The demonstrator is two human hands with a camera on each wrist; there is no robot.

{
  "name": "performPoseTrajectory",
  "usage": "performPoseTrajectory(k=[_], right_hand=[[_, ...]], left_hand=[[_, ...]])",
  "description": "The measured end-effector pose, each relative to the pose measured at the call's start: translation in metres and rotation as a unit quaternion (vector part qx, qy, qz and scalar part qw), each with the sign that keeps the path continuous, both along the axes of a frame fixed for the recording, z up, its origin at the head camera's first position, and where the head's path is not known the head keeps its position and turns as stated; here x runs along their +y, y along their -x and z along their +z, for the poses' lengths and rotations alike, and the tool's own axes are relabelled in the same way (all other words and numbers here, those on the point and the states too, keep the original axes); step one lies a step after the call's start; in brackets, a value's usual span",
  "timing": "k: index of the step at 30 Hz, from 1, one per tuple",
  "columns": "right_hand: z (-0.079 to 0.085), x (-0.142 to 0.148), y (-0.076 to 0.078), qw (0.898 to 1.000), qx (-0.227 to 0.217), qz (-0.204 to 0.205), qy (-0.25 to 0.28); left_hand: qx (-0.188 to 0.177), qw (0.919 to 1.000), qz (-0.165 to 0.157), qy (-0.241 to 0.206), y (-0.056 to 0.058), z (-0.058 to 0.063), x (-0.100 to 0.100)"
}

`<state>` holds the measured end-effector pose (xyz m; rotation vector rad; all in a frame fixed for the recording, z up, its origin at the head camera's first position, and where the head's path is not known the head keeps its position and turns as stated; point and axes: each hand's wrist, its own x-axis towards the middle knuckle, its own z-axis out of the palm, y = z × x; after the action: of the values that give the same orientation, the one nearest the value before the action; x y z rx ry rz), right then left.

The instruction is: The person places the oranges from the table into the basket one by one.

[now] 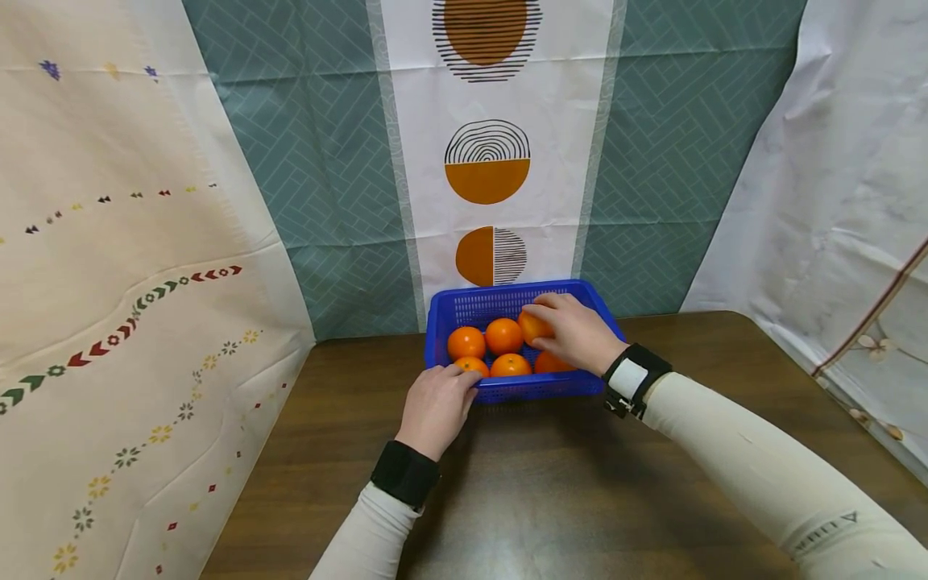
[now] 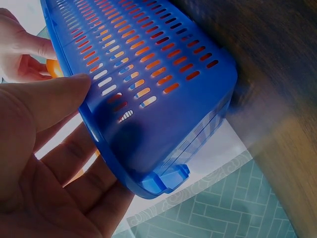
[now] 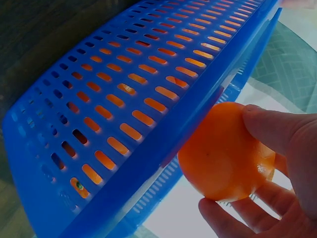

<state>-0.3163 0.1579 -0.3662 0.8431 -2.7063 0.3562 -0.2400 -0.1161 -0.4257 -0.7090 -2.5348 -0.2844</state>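
Note:
A blue perforated plastic basket point(image 1: 540, 391) stands on the table with several oranges point(image 1: 503, 336) in it. My left hand point(image 1: 438, 407) grips its near-left rim; in the left wrist view the thumb point(image 2: 62, 96) lies on the outer wall and the fingers reach over the rim. At the basket's right side my right hand point(image 1: 580, 332) holds an orange point(image 3: 223, 153) between thumb and fingers. In the right wrist view that orange is at rim height, and more orange skin shows through the slots. The right hand partly hides the oranges on that side.
Beneath the basket is a dark brown wooden table point(image 1: 580, 499). A green and white patterned cloth point(image 1: 348, 161) hangs right behind it. An embroidered cream cloth point(image 1: 145, 362) borders the left side, and a pale floral cloth point(image 1: 848, 201) the right.

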Motion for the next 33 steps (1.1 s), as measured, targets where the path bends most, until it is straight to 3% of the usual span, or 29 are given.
performPoseTrajectory(k=[33], right_hand=[[-0.013, -0.011, 0.022, 0.998, -0.042, -0.045, -0.032]], left_hand=[[0.001, 1.0000, 0.001, -0.004, 0.001, -0.001, 0.000]])
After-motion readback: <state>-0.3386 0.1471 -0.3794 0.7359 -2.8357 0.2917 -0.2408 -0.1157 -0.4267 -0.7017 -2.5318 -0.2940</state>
